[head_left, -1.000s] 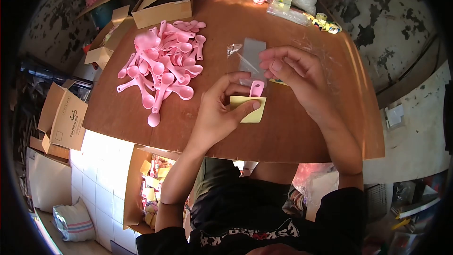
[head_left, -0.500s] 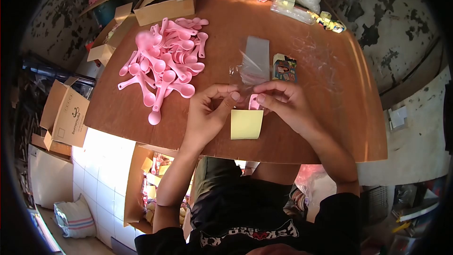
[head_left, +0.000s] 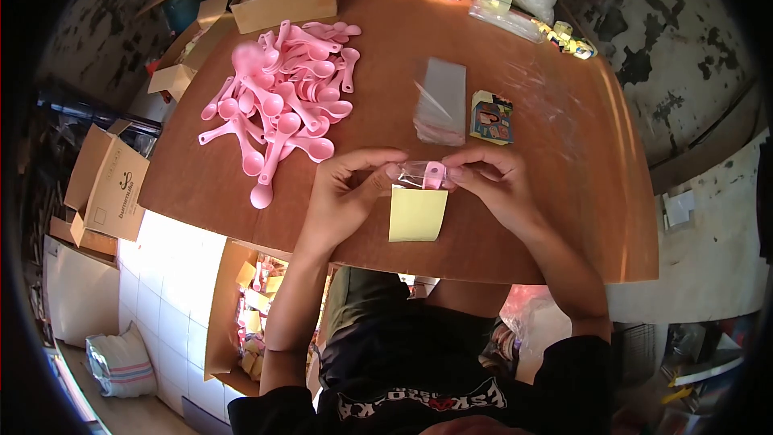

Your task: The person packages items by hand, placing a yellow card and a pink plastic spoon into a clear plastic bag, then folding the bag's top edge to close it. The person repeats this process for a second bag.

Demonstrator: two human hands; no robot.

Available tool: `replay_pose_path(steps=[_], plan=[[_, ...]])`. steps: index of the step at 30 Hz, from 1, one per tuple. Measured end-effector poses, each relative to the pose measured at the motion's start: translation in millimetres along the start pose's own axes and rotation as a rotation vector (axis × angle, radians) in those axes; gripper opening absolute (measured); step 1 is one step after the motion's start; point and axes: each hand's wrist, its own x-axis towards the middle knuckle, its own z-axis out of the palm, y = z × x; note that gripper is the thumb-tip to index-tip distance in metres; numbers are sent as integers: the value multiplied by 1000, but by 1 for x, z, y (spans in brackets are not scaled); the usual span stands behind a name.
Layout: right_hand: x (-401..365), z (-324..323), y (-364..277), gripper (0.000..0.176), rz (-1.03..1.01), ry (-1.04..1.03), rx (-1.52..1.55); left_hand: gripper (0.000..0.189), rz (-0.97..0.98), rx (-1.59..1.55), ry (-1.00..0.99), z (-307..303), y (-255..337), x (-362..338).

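A: Your right hand (head_left: 499, 189) has come down to the clear bag (head_left: 412, 169) since the earlier frame. Grip?

B: You're pinching its top with that and your left hand (head_left: 342, 193), above the bench (head_left: 201, 193). Pink spoon (head_left: 436, 180) sticks up past the yellow card (head_left: 419, 216).

A: Handling?

B: Light. Film's probably slippery, limp, tearable; spoon stiff. Pinch top corners.

We had an open cardboard box (head_left: 286, 10) at the table's far left edge, a printed carton (head_left: 109, 185) further left, a striped white sack (head_left: 122, 364) near white floor tiles (head_left: 171, 306), and peeling paint on the right wall (head_left: 672, 40).
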Motion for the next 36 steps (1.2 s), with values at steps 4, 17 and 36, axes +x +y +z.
replay_pose_path(steps=[4,17,36], plan=[[2,-5,1,17,-100,-75,-44,18,88,125,-41,-6,-5,-1],[-2,-3,2,15,-200,-69,-144,16,-12,-48,-40,-3,6,-4],[-14,-9,-14,43,-9,-238,-81,44,141,660,79,-69,42,-138]])
